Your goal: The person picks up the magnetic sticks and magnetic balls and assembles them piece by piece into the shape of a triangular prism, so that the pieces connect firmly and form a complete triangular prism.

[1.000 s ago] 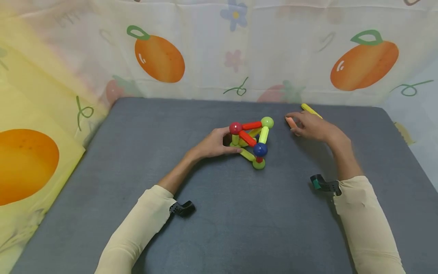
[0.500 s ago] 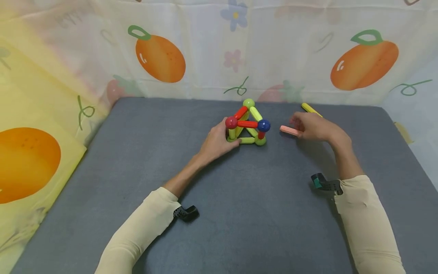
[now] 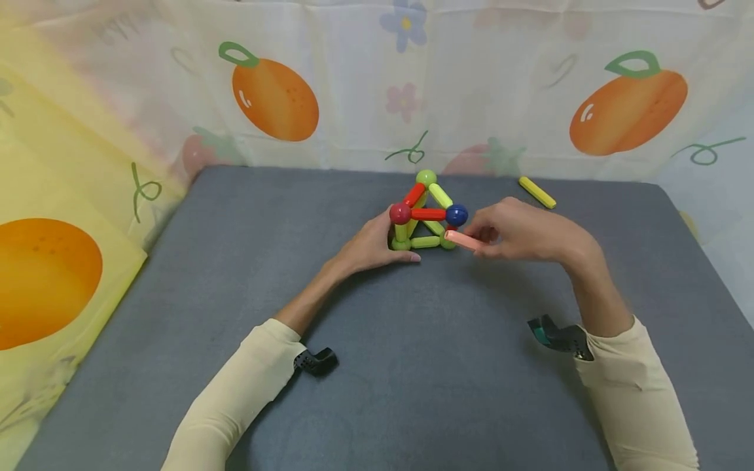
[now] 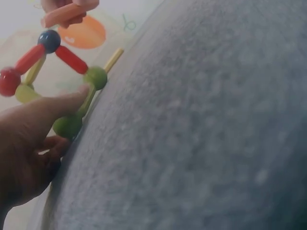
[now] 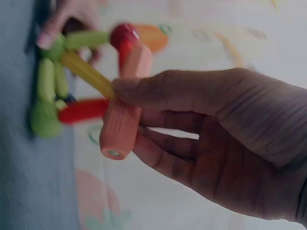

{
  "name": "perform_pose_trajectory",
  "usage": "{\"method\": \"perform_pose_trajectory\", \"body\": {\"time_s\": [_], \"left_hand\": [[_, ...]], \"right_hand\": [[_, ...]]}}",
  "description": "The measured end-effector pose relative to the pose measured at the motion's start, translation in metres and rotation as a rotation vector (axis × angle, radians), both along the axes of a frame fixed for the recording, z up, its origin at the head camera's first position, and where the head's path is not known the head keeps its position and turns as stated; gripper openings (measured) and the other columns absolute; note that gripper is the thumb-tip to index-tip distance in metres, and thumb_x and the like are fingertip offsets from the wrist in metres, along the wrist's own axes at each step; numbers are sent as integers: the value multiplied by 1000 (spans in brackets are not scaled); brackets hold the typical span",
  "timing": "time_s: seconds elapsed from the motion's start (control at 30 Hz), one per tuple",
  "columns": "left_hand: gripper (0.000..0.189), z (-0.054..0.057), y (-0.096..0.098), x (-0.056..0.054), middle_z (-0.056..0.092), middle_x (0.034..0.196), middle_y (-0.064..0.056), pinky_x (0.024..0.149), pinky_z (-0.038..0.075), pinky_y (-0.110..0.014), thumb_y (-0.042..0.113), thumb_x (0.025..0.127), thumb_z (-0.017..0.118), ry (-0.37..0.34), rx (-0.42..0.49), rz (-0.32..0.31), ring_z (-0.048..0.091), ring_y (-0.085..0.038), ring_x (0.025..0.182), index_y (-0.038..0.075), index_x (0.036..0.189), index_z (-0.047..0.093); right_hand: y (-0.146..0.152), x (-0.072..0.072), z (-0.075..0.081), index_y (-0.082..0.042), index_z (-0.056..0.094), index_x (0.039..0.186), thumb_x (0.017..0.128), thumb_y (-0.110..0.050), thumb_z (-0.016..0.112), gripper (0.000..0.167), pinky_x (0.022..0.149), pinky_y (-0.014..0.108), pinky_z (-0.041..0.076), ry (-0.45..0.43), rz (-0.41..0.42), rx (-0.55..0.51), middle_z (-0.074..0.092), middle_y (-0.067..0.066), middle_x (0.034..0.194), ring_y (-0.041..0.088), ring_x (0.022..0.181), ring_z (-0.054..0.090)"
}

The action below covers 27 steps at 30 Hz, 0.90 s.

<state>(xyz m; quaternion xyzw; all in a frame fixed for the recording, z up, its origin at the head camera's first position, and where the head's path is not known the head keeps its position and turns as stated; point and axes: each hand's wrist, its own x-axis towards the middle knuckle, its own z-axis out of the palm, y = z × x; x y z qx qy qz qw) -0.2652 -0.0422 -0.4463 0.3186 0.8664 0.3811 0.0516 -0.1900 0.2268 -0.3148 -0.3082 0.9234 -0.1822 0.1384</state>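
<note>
A frame of magnetic rods (image 3: 425, 242) and balls, wider at its base, stands on the grey table. A red ball (image 3: 400, 214), a blue ball (image 3: 456, 215) and a light green ball (image 3: 426, 178) top it, joined by red and pale green rods. My left hand (image 3: 371, 243) holds its left corner, thumb in front by the lower green ball (image 4: 67, 125). Between thumb and fingers my right hand (image 3: 524, 230) pinches a pink magnetic rod (image 5: 121, 125), its metal end showing in the right wrist view. The rod's far end overlaps the frame's right corner, just below the blue ball.
A loose yellow rod (image 3: 537, 193) lies near the table's back edge, behind my right hand. Fruit-printed cloth (image 3: 353, 85) hangs along the back, and yellow cloth (image 3: 65, 176) covers the left side. Black wrist cameras (image 3: 316, 362) sit on both forearms.
The frame has turned and shifted back, then stayed nearly still in my left hand. My right hand has brought the pink rod leftward to the frame's right corner. The yellow rod stays put.
</note>
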Motion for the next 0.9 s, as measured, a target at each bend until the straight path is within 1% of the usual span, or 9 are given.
{"method": "perform_pose_trajectory", "body": {"time_s": [0.07,0.17,0.27,0.37,0.43,0.53,0.7,0.8,0.9], "left_hand": [[80,-2,-3,-3,55,105,-7,77,43,-31,35,80,93,-26,13,-34,53,-20,91,9,141,47],[74,-5,-5,-6,51,107,-8,75,41,-30,30,83,91,-63,103,-61,51,-22,88,9,137,45],[63,-8,-9,-8,48,111,-8,75,40,-30,19,87,86,-95,245,-82,49,-26,88,9,133,44],[51,-9,-13,-8,52,109,-7,73,41,-29,8,90,80,-112,363,-124,50,-27,85,8,131,49],[42,-10,-15,-8,54,101,-6,71,41,-28,4,92,77,-121,411,-156,51,-26,81,6,127,54],[29,-10,-16,-8,55,91,-3,67,41,-27,1,93,74,-114,445,-179,50,-24,73,3,119,60],[26,-11,-15,-8,56,90,-2,66,43,-27,-2,92,75,-105,466,-167,51,-23,73,0,116,63],[26,-10,-14,-8,58,91,-4,67,44,-27,-2,92,75,-107,460,-166,53,-22,75,0,116,64],[25,-11,-14,-8,59,90,-6,67,44,-27,-2,92,75,-101,450,-174,54,-22,74,0,115,65]], "right_hand": [[-16,3,-6,-15,75,84,102,-25,70,21,63,28,47,35,-19,14,61,-7,69,7,64,56],[-37,8,-17,-15,61,65,105,-31,65,43,53,26,35,118,-48,61,41,-5,57,10,51,43],[-52,12,-27,-14,54,61,106,-31,64,49,49,25,28,227,-92,108,33,-5,57,11,47,37],[-61,14,-36,-13,51,59,107,-30,62,52,46,25,24,323,-148,135,31,-3,55,12,43,33],[-65,15,-40,-11,49,59,106,-27,63,52,45,25,23,373,-181,136,29,-3,55,13,43,31],[-72,16,-45,-9,52,61,106,-25,63,49,44,26,25,433,-224,116,29,-2,55,15,43,32],[-80,16,-53,-4,60,72,106,-26,63,41,43,26,28,549,-242,87,34,0,58,15,44,34],[-81,17,-58,-1,61,74,107,-27,63,42,43,28,30,657,-237,109,37,2,58,15,45,34],[-79,19,-62,2,64,78,103,-19,68,33,44,30,38,721,-238,165,47,6,59,17,47,37]]}}
